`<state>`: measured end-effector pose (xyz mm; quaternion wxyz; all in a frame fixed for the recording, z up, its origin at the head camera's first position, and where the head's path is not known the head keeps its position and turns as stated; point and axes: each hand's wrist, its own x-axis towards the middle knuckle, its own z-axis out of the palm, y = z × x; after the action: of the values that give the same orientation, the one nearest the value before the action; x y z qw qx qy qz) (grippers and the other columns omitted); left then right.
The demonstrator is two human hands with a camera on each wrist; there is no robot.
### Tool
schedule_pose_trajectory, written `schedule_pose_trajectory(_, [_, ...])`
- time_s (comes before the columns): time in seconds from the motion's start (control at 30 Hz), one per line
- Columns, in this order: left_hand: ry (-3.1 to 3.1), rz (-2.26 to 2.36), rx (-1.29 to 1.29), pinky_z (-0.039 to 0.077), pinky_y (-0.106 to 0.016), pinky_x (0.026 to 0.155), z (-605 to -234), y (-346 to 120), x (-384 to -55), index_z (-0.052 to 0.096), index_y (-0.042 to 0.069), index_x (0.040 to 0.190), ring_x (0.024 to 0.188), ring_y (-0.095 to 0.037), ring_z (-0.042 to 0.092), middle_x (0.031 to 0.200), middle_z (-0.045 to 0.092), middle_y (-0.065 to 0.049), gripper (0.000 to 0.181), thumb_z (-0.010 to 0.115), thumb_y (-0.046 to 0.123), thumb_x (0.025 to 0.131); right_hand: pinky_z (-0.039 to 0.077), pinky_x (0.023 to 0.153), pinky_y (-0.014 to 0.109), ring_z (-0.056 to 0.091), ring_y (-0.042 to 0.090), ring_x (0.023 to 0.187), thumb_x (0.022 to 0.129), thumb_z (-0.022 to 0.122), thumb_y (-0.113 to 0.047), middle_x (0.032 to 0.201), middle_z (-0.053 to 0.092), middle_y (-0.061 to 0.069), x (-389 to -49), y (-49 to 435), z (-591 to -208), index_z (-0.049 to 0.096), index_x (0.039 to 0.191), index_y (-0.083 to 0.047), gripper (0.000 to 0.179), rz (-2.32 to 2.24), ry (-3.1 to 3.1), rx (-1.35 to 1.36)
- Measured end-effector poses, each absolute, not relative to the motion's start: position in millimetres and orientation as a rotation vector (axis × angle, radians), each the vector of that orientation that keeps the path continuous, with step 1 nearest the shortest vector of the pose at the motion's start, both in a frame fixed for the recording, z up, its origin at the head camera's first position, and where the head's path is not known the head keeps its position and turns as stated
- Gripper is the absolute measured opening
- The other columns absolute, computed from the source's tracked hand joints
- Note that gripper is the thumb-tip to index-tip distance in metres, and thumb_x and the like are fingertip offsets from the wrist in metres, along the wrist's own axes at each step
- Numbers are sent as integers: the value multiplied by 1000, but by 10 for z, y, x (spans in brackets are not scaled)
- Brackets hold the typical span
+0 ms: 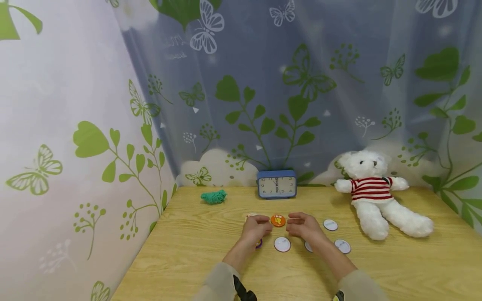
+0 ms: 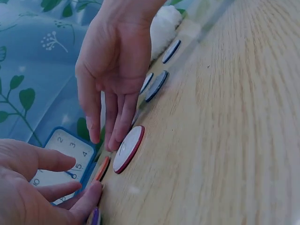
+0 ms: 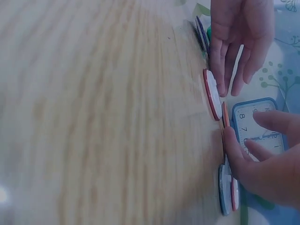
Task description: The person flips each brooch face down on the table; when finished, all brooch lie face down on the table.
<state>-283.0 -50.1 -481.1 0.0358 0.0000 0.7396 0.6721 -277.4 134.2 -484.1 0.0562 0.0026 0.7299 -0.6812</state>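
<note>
An orange round badge (image 1: 278,220) with a yellow figure lies flat on the table between my two hands. On its left is my left hand (image 1: 256,229), fingers loosely extended and holding nothing. My right hand (image 1: 306,228) faces it from the other side, also without a grip on anything. A white round badge (image 1: 282,244) with a dark red rim lies just in front of the orange one. Beneath the left hand a purple-edged badge (image 1: 259,243) shows only in part. The right forearm partly covers another white badge (image 1: 308,246).
Two more white badges (image 1: 330,225) (image 1: 342,246) lie to the right. Behind stands a blue clock (image 1: 277,186), with a green yarn bundle (image 1: 214,197) to its left. A white teddy bear (image 1: 370,194) sits at the right. Patterned curtains border the wooden table (image 1: 180,251).
</note>
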Motion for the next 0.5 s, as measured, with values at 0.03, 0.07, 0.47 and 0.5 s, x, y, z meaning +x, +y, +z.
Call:
schedule_pose_trajectory(0.03, [2286,2057,-7,64,-33,81,-4817,-478,-2839,67,-17,116,79,-15,67,99,69,-15,33,70,-8,85,64,88,38,70,33,104,97,62,7,135,53,41,-2782,1334,-4840,46,142,19,50,-2056,2225,9])
schedule_pose_trajectory(0.07, [2308,2045,-10,65,-33,80,-4820,-456,-2847,67,-17,116,79,-15,67,100,69,-16,33,69,-8,85,64,87,38,71,33,104,96,63,7,134,54,41,-2793,1326,-4843,46,142,19,50,-2050,2235,16])
schedule_pose_trajectory(0.47, [2626,1865,-65,55,-21,62,-4802,-344,-2987,71,-11,109,76,-16,60,92,71,-12,33,68,-8,76,64,81,38,71,34,98,92,62,9,130,57,39,-2857,1236,-4806,49,136,20,48,-1967,2343,-5])
schedule_pose_trajectory(0.5, [2633,1857,-70,54,-21,63,-4810,-339,-2995,71,-11,109,78,-16,60,93,71,-12,33,68,-7,76,64,80,38,71,33,97,92,62,9,129,57,39,-2853,1229,-4804,50,135,20,47,-1963,2348,-5])
